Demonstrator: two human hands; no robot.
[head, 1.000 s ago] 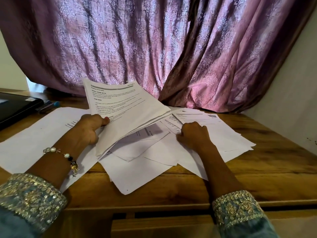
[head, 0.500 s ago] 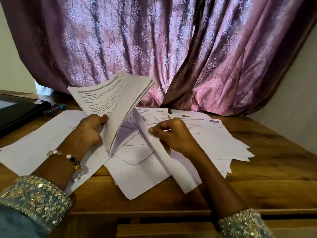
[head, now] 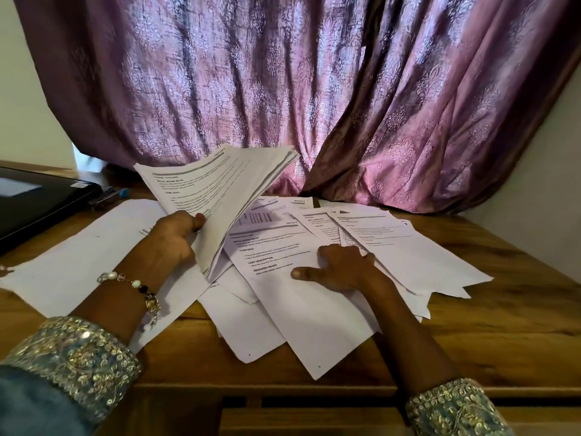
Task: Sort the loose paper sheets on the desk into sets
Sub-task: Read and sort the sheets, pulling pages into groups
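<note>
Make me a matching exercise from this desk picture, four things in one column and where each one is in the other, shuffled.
1. stack of sheets
2. laptop
3. right hand
4. curtain

A. hanging behind the desk
B. held tilted up in the left hand
C. far left of the desk, closed
D. flat on a printed sheet

Pairs: 1-B, 2-C, 3-D, 4-A

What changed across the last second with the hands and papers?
The right hand lifted off the spread, pinched a sheet half a second ago, and now lies flat on the printed sheet on top of the loose sheets. The left hand kept its grip on the held stack, tilting it up, then lowering it a little. The laptop and pen stayed put.
</note>
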